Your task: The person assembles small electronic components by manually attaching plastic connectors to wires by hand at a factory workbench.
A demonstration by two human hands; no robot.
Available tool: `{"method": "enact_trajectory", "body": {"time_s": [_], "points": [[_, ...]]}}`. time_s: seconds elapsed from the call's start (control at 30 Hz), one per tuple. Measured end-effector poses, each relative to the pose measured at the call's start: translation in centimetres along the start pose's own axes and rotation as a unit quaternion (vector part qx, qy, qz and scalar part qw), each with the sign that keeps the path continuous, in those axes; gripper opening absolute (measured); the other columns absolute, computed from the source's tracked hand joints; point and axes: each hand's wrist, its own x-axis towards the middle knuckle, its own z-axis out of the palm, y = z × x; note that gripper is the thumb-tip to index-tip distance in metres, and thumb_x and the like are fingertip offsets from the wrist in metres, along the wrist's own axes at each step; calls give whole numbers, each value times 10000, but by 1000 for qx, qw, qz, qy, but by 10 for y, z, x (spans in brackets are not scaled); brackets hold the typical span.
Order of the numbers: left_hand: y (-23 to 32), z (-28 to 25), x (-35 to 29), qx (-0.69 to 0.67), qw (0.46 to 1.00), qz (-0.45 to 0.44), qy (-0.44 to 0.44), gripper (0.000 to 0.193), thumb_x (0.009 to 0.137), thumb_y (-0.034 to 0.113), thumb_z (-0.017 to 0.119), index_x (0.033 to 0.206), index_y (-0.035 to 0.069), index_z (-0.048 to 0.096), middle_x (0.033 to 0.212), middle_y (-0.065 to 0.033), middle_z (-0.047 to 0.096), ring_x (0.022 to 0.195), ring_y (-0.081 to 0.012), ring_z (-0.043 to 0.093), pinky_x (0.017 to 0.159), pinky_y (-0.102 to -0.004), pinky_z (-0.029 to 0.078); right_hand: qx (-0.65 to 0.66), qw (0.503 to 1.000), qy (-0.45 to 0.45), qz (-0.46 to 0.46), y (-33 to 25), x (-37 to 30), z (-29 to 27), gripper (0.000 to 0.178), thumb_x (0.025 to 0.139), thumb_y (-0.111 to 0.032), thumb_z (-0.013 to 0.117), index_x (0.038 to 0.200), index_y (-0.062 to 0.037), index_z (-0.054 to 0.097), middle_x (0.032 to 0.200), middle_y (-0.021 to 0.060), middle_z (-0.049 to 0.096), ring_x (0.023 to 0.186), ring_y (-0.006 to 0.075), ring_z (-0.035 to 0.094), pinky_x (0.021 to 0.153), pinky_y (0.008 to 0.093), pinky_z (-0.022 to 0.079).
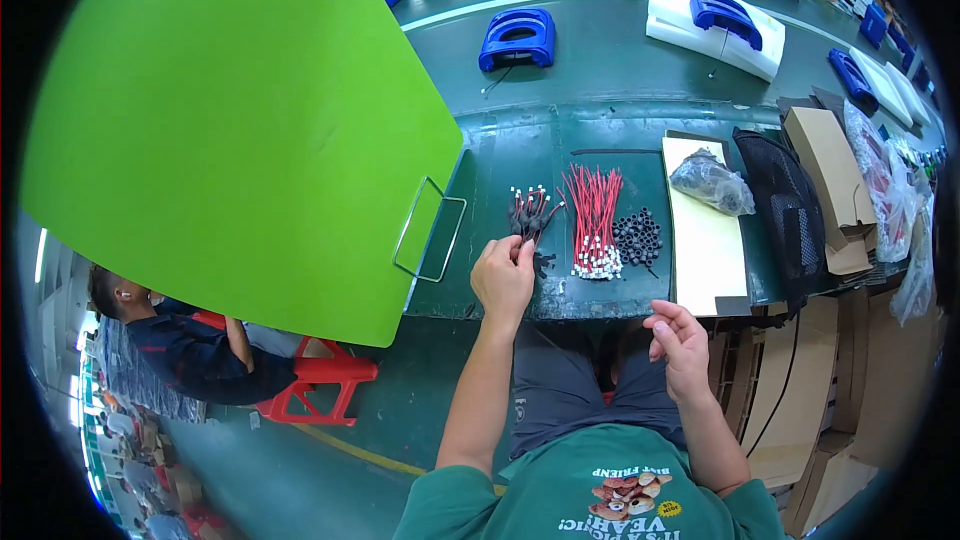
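Factory hall; dark green worktable (490, 175), smooth top with worn near edge; green conveyor (600, 35) beyond, with glossy blue plastic housings (517, 40) and white foam slabs (660, 25); big flat lime-green panel (250, 130) at left, seated co-worker (210, 355) past it near a red plastic stool (325, 380); small bundle of black-bodied wire leads (532, 217) on the table, white connectors mostly at far end, long axis running away from the person; left hand (503, 275) at its near end, thumb and fingertips together, can't tell if gripping a lead; right hand (683, 345) off the near edge, fingers loosely curled, nothing visible held; thin red wires (597, 202) just right, lengthwise away, white connectors mostly near end; black ring-like parts (638, 237) heaped beside.
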Motion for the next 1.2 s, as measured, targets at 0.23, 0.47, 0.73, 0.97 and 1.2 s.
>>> {"method": "enact_trajectory", "body": {"time_s": [0.23,0.47,0.73,0.97,1.2], "points": [[18,4,-20,-122,985,14,-123,88,699,93,650,759,31,633,682,-100,583,583,-232,576,536,-327,446,-2,1000,-7,15,0,-3,3,267,832,-102,563,1074,7,536,816,44,601,534,45,486,487,157,406],[21,3,-20,-44,972,54,-224,117,698,99,641,787,23,646,719,-110,585,690,-263,583,635,-361,458,6,999,-27,19,4,-7,2,255,826,-95,577,1055,12,548,819,52,605,571,55,492,515,172,410],[51,-20,-35,-164,985,-16,-48,88,731,44,627,803,-5,622,717,-123,586,589,-239,588,511,-304,464,-10,999,-42,22,8,-9,-2,245,849,-115,541,1059,11,552,837,75,626,524,50,494,476,169,416],[96,-21,-84,-266,932,210,-129,142,695,-10,648,827,-2,598,753,-119,609,604,-233,612,527,-292,494,108,993,14,-47,-27,11,11,276,887,-150,501,1068,52,553,861,135,638,458,54,466,417,162,375],[104,8,-71,-247,936,175,-182,150,730,12,639,877,14,611,743,-95,584,529,-170,553,470,-264,446,115,986,67,-105,-40,11,-19,190,872,-97,516,988,30,597,654,56,591,427,23,393,389,144,299]]}}
